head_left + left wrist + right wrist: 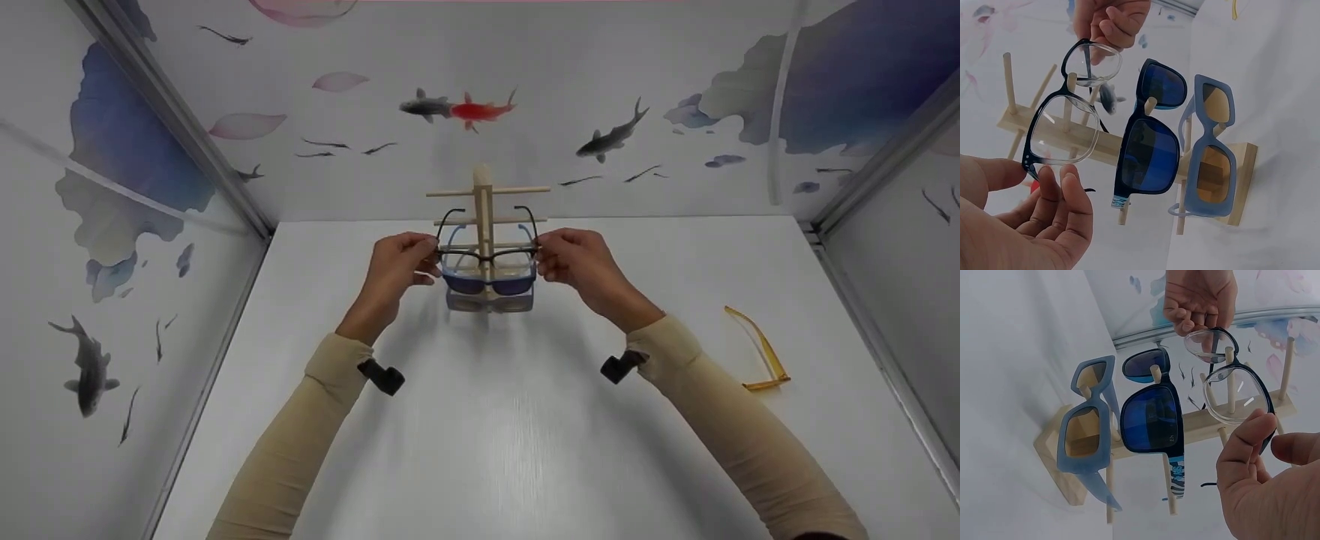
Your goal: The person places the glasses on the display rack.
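A pair of clear-lensed eyeglasses with a dark frame is at a wooden display rack, its bridge by one of the upper pegs. My left hand pinches one end of the frame near the hinge, between thumb and fingers. At the opposite end, my right hand pinches the other hinge corner. The temples point back past the rack's post. Below hang dark sunglasses with blue lenses. Lower still are pale blue sunglasses with brownish lenses, near the rack's base.
Yellow-framed glasses lie on the white table to the right, beside my right forearm. Behind the rack stands a white back wall printed with fish, and printed side walls enclose the table left and right.
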### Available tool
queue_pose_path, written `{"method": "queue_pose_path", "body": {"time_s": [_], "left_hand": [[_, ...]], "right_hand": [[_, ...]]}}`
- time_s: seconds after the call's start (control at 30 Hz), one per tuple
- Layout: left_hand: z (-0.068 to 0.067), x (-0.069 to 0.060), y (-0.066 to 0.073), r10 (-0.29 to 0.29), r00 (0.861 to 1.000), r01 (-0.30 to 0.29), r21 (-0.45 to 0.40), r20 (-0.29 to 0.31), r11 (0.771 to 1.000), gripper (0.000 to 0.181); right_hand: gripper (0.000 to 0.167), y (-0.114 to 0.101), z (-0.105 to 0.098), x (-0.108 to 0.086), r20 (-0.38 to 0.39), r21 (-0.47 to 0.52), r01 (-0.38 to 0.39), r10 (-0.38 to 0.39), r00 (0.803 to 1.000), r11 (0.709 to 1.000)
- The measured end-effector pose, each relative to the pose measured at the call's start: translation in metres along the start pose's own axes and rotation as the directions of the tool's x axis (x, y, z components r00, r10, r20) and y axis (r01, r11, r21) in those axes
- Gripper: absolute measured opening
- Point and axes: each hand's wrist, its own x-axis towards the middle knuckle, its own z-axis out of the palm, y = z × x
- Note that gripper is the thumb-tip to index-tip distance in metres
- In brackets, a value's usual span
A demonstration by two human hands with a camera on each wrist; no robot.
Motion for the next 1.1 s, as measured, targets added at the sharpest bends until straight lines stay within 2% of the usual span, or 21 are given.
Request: {"method": "queue_pose_path", "body": {"time_s": [0.23,0.5,0.73,1.1], "left_hand": [[-0.006,-0.004,-0.005,0.004,1.000,-0.005,-0.009,-0.006,1.000,0.029],[-0.014,-0.013,-0.012,0.032,0.999,-0.031,0.023,-0.014,0.999,0.023],[-0.015,-0.022,-0.014,0.046,0.999,-0.046,0.040,-0.007,0.998,0.022],[-0.011,-0.039,-0.023,0.055,0.995,-0.062,0.093,0.082,0.994,0.024]], "right_hand": [[0.032,0.000,-0.009,-0.006,-0.031,-0.035,-0.045,0.044,0.999,0.998],[0.030,0.004,-0.021,-0.016,-0.046,-0.100,-0.033,0.028,0.999,0.994],[0.031,0.012,-0.031,-0.026,-0.057,-0.160,-0.030,0.021,0.998,0.987],[0.027,0.019,-0.043,-0.043,-0.053,-0.218,0.046,-0.059,0.997,0.975]]}}
